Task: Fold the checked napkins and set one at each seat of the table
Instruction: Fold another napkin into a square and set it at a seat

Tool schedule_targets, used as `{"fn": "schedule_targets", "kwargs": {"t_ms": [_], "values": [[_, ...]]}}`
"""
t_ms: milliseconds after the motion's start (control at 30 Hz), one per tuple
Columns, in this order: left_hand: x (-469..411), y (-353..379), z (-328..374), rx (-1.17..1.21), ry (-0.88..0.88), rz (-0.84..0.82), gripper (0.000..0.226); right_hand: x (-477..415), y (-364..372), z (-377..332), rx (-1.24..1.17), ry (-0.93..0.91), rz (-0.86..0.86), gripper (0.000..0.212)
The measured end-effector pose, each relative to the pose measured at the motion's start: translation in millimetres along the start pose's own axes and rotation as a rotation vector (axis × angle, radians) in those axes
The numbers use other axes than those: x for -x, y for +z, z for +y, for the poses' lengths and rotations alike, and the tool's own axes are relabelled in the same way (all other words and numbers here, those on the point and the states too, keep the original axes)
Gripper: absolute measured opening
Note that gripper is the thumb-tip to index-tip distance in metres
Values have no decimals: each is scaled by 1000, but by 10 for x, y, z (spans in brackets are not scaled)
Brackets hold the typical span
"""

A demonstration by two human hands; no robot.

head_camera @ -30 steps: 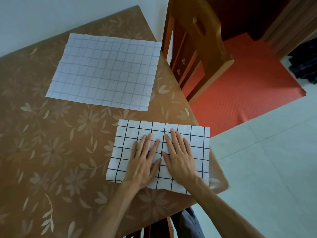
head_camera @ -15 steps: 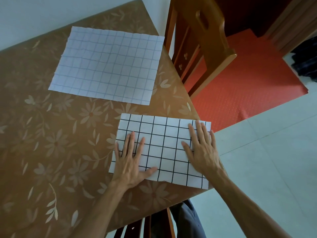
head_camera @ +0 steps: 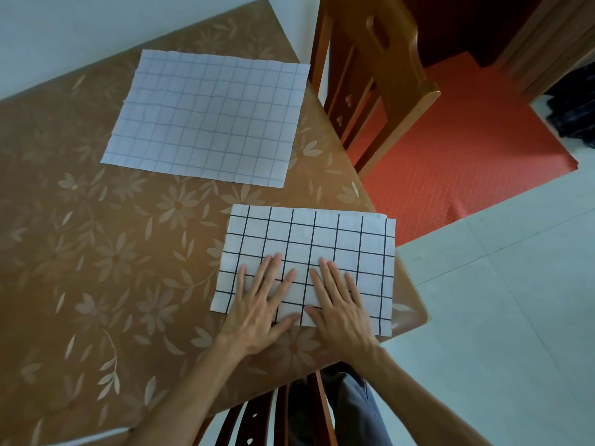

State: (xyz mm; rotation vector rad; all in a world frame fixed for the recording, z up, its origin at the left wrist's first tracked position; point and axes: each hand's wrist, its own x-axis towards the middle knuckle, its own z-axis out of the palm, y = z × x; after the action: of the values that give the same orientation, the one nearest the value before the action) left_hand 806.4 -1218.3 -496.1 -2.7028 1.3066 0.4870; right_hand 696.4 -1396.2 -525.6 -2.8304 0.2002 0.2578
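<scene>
A white napkin with a bold black check (head_camera: 322, 239) lies folded in half near the table's right corner, its layers slightly offset at the right edge. My left hand (head_camera: 262, 304) and my right hand (head_camera: 338, 304) both rest flat on its near edge, side by side, fingers spread, pressing down. A second napkin with a faint blue check (head_camera: 209, 117) lies unfolded and flat farther back on the table, untouched.
The table (head_camera: 96, 252) wears a brown cloth with a pale flower pattern. A wooden chair (head_camera: 380, 75) stands at the table's right side, another chair back (head_camera: 257, 423) shows below the near edge. Red mat (head_camera: 467, 156) and pale floor tiles lie beyond.
My hands were together, spread apart toward the napkin's ends half a second ago, and have now come back together at the middle of its near edge.
</scene>
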Motion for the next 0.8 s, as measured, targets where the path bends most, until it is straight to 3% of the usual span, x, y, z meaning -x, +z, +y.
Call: {"fn": "schedule_targets", "kwargs": {"t_ms": [300,533,800], "values": [[357,115,-264,50,-260,-4,80,193,-161,430,39,104,-16,69],[402,153,-216,84,-313,59,82,309,-342,668,-38,274,52,65],[389,113,-225,72,-278,78,80,350,-366,629,-94,284,73,65]]}}
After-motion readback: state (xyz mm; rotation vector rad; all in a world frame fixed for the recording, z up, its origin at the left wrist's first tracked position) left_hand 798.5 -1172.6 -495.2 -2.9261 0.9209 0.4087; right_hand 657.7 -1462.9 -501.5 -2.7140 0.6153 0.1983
